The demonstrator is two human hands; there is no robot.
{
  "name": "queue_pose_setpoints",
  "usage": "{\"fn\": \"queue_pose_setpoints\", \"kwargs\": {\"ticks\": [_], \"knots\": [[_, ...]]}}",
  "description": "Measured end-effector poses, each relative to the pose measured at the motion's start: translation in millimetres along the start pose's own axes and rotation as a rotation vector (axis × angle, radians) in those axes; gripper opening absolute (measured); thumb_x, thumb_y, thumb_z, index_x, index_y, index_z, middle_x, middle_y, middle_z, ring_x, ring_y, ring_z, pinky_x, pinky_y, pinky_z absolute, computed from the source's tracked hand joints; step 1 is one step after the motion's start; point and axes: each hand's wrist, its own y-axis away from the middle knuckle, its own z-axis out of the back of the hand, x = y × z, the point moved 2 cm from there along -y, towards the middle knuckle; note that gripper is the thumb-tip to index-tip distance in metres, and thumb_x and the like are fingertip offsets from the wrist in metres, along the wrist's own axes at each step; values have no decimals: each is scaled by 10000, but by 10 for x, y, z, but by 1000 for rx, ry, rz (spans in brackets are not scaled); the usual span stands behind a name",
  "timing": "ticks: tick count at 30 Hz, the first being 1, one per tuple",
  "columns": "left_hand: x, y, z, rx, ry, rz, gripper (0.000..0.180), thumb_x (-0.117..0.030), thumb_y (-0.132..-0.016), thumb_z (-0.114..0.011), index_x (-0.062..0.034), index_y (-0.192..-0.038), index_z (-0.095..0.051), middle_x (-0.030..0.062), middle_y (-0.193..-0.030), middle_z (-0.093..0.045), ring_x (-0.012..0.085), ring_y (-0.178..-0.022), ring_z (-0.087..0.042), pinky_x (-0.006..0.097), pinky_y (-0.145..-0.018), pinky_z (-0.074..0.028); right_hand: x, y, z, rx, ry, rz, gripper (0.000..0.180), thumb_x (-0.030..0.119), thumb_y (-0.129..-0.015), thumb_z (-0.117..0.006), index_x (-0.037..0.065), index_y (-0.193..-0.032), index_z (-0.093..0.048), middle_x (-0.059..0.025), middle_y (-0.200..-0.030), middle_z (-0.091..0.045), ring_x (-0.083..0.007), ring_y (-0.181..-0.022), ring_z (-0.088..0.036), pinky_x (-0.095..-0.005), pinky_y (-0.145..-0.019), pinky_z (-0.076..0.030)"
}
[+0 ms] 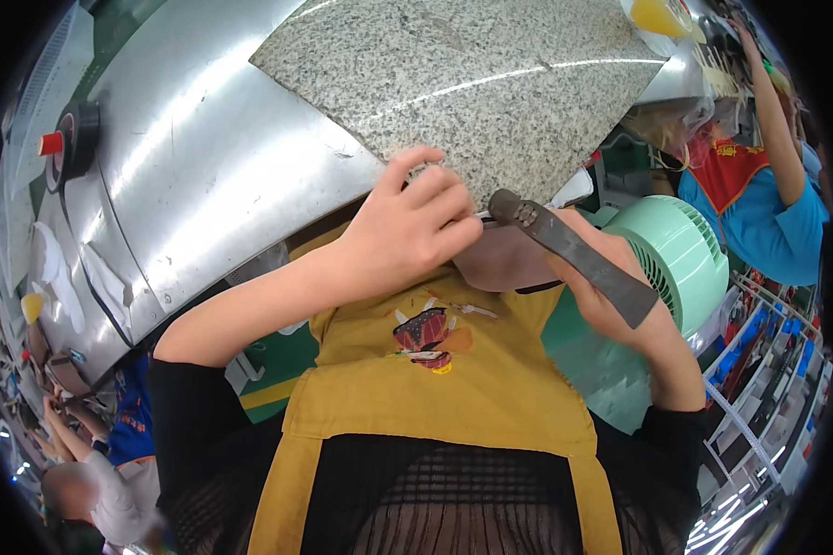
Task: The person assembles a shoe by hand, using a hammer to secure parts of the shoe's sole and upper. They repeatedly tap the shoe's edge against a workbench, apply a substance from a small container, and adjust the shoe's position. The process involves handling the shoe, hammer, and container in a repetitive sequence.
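Note:
My right hand is closed around a hammer with a dark metal head. The round face of the head points toward the slab's near corner, its flat flared end toward my wrist. The grip hides the handle. My left hand has its fingers curled at the near edge of a speckled granite slab. Its thumb and fingertips close on the upper left edge of a flat mauve piece, which hangs between my hands. The fingers partly cover this hold. A mustard apron lies below.
A shiny metal table extends left of the slab. On it stands a black round object with a red knob. A mint-green fan is close to my right hand. Other people work at the far right and lower left, beside racks.

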Motion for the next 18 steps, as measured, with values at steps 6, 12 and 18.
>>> {"fn": "queue_pose_setpoints", "kwargs": {"ticks": [6,12,18], "knots": [[-14,2,-7,-42,-37,-65,175,-123,-663,-620,-111,-837,-618,0,-846,-536,175,-881,-528,432,-966,-404,29,-11,-105,-10,138,147,303,37,-884,-522,4,-1184,-498,-170,-830,-555,-372,-703,-538,-341,-648,-451],[6,23,-17,-46,-37,-52,180,-117,-672,-624,-111,-852,-619,2,-852,-539,181,-889,-527,435,-967,-402,127,8,0,-79,53,99,380,-10,-811,-547,14,-1186,-493,-200,-912,-583,-407,-801,-588,-384,-676,-476],[35,38,-28,-38,140,161,215,-114,-655,-642,-104,-867,-608,10,-871,-549,203,-907,-513,437,-952,-405,16,17,-159,-18,133,60,275,43,-908,-515,2,-1180,-499,-142,-810,-549,-297,-699,-539,-325,-660,-453]]}}
